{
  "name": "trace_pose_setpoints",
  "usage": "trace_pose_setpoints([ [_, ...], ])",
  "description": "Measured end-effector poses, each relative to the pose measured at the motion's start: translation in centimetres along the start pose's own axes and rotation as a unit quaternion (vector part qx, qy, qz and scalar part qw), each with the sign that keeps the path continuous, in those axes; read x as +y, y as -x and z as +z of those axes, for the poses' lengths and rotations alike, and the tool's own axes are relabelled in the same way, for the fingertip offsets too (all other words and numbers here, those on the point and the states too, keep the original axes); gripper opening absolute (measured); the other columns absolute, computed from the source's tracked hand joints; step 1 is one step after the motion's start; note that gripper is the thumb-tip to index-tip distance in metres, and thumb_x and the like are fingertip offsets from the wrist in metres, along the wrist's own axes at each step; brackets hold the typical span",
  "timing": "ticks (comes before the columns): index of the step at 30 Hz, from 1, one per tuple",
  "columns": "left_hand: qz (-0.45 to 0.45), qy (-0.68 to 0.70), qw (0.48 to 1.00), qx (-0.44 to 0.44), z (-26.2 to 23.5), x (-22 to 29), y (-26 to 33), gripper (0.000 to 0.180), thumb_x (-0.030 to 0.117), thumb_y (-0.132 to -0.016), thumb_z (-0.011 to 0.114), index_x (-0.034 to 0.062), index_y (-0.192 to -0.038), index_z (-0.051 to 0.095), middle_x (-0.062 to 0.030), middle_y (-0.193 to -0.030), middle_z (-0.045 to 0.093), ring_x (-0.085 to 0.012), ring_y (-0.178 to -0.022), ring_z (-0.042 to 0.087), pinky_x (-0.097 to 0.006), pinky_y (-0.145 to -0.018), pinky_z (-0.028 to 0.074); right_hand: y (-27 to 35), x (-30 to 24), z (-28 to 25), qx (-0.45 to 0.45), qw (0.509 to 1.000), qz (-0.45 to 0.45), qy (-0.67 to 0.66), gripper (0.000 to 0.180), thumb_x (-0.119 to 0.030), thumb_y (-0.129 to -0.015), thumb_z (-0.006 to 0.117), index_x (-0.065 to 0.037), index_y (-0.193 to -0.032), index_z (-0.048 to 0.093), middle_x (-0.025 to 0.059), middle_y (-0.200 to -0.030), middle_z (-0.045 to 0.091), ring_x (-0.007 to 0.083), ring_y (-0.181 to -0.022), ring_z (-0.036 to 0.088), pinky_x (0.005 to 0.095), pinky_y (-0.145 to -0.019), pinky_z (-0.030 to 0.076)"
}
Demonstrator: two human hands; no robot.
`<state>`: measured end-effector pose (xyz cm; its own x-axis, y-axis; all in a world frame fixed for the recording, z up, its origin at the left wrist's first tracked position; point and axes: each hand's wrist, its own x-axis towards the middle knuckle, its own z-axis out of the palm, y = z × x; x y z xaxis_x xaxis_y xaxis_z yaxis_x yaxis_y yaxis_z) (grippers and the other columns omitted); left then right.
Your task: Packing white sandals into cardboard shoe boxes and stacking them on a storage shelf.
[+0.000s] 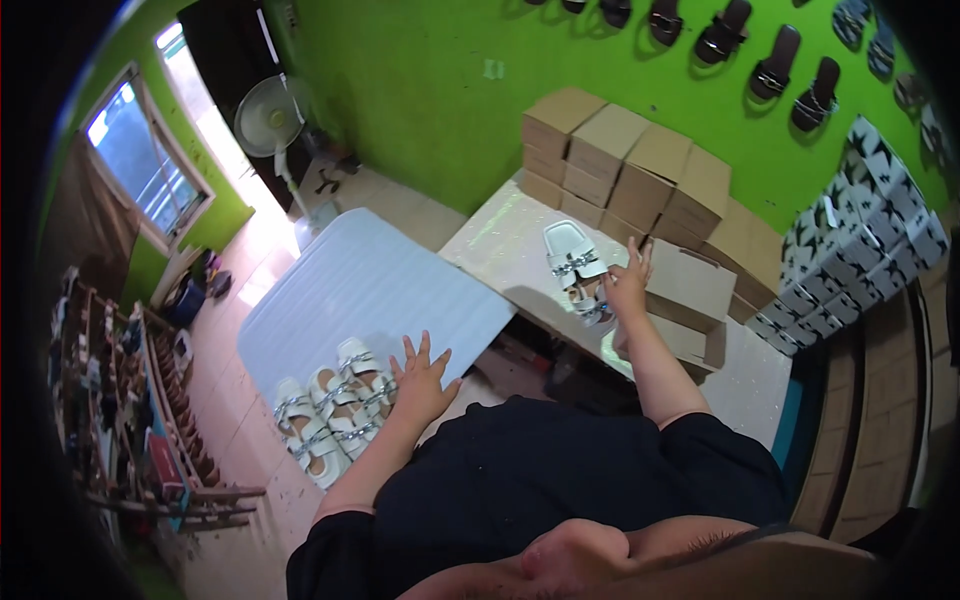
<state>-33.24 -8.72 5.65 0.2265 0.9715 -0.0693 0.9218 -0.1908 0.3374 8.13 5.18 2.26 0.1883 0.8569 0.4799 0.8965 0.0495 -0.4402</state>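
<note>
On the white table lies a pair of white sandals [568, 240] with silvery, patterned straps, one partly over the other. My right hand [628, 285] is beside them, fingers apart, thumb close to the sandals' edge; whether it touches them I cannot tell. An open cardboard box [690, 275] stands just right of that hand, its flap raised. Several more white sandals [322, 440] with similar straps lie side by side on the light blue table [380, 265] to the left. Over the near edge of that table, my left hand [422, 382] is open with spread fingers, right next to these sandals.
Stacked cardboard boxes [605, 140] line the white table's [490, 235] back. Black-and-white patterned boxes [850, 240] rise at the right. Dark sandals [775, 65] hang on the green wall. A fan [272, 115] stands by the doorway; a crowded rack [165, 400] fills the left.
</note>
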Motion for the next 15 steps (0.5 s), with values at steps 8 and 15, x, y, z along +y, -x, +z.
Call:
trace_pose_setpoints([
  [8, 0.063, -0.008, 0.998, -0.002, 2.5, 9.5, -5.0, 0.061, 0.038, -0.082, 0.071, 0.0161, -0.137, 0.058, -0.024, -0.16, 0.019, -0.0494, -0.149, 0.004, -0.071, -0.112, 0.002, -0.5, 14.6, -10.8, 0.02, 0.99, -0.038, 0.133, 0.003, -0.007, -0.071, 0.07, -0.009, -0.069, 0.071, 0.0133, -0.16, 0.03, 0.0453, -0.15, 0.01, 0.0677, -0.115, 0.011],
  [15, 0.099, -0.03, 0.995, -0.014, 5.7, 17.1, -8.1, 0.061, 0.039, -0.082, 0.072, 0.0189, -0.138, 0.058, -0.0237, -0.16, 0.02, -0.0494, -0.148, 0.005, -0.072, -0.111, 0.003, 2.6, 23.1, -10.2, -0.135, 0.981, -0.031, 0.133, 0.005, -0.012, -0.067, 0.072, -0.013, -0.071, 0.074, 0.0136, -0.159, 0.03, 0.0454, -0.149, 0.009, 0.0728, -0.112, 0.011],
])
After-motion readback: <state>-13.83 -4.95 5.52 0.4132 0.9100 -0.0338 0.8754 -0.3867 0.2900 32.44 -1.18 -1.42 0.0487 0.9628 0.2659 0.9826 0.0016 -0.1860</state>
